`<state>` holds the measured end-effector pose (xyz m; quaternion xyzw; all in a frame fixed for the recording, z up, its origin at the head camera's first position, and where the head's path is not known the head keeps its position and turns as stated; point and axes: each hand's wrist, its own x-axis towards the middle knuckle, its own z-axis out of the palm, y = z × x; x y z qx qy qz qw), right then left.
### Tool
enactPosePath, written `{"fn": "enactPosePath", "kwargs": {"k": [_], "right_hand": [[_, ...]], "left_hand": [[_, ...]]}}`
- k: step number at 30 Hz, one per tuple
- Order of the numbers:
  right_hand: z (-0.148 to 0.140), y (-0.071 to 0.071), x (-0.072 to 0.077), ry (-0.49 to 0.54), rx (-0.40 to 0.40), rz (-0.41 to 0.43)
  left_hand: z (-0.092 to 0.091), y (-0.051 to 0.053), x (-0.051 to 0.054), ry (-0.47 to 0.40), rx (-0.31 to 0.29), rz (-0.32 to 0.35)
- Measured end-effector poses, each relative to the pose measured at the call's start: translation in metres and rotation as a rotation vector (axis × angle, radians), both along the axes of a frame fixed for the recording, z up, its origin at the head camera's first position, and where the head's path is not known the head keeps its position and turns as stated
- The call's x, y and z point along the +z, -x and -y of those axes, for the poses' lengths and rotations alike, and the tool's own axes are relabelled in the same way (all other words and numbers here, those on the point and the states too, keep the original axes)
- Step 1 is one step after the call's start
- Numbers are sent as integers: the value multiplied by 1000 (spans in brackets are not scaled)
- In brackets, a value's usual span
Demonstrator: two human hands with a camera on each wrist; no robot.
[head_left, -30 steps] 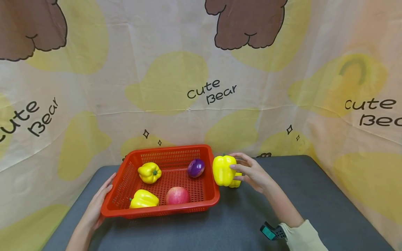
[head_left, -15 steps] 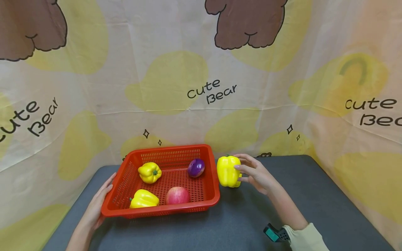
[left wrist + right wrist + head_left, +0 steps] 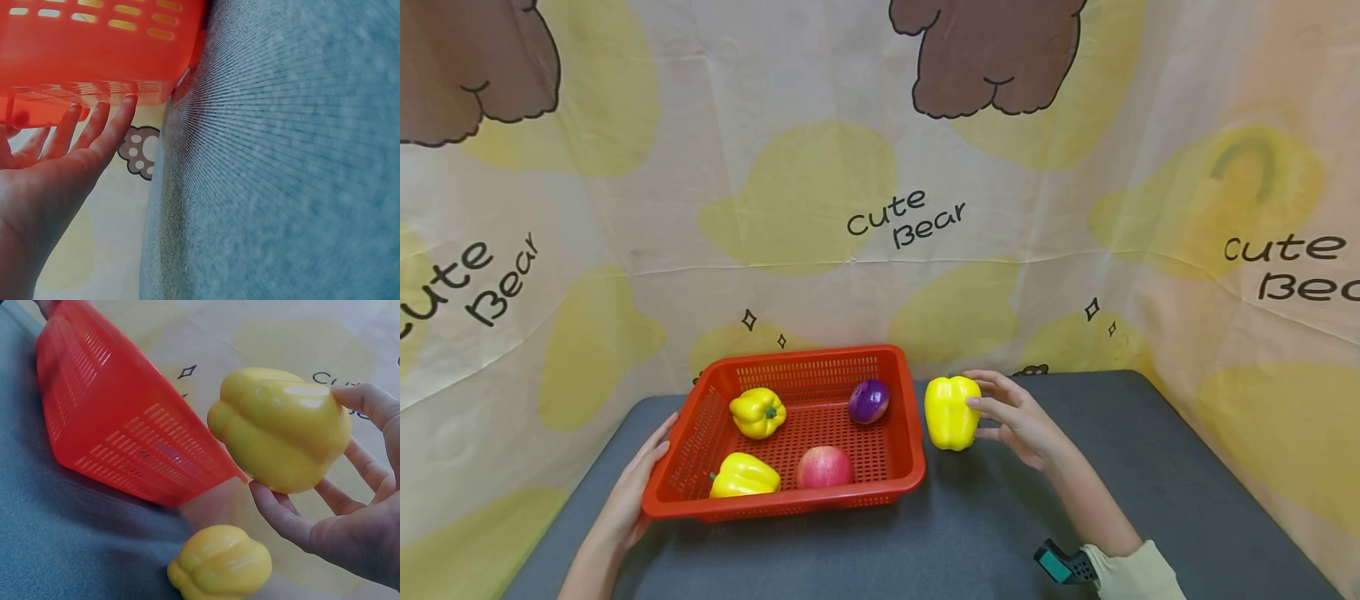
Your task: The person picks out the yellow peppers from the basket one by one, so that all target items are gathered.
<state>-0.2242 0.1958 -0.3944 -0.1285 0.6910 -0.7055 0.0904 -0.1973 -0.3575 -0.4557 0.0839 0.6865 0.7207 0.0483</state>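
My right hand [image 3: 1018,421] grips a yellow bell pepper [image 3: 953,412] just right of the red basket [image 3: 782,500]. In the right wrist view the held pepper [image 3: 281,431] is off the table, with thumb and fingertips spread around its end. A second yellow bell pepper [image 3: 222,562] lies on the table below it; the held one hides it in the head view. My left hand [image 3: 628,492] touches the basket's left side, its fingers [image 3: 115,125] fairly straight against the outer wall. Inside the basket lie two yellow bell peppers [image 3: 758,413], a red apple [image 3: 824,468] and a shiny purple round vegetable [image 3: 868,402].
The basket stands on a grey table [image 3: 985,533], left of the middle. A printed cloth [image 3: 850,208] with bear drawings hangs behind and around the table. On my right wrist is a dark strap with a teal block [image 3: 1052,565].
My right hand has moved slightly right and down with the bell pepper, away from the basket. The pepper behind it is now covered from view. My left hand and the basket have stayed put.
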Motion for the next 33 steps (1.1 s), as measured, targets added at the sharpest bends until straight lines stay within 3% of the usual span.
{"fn": "enactPosePath", "kwargs": {"k": [14, 33], "right_hand": [[-7, 0, -4, 27, 18, 13], [-20, -4, -7, 7, -44, 37]], "left_hand": [[2, 2, -1, -4, 10, 11], [1, 2, -1, 20, 22, 10]]}}
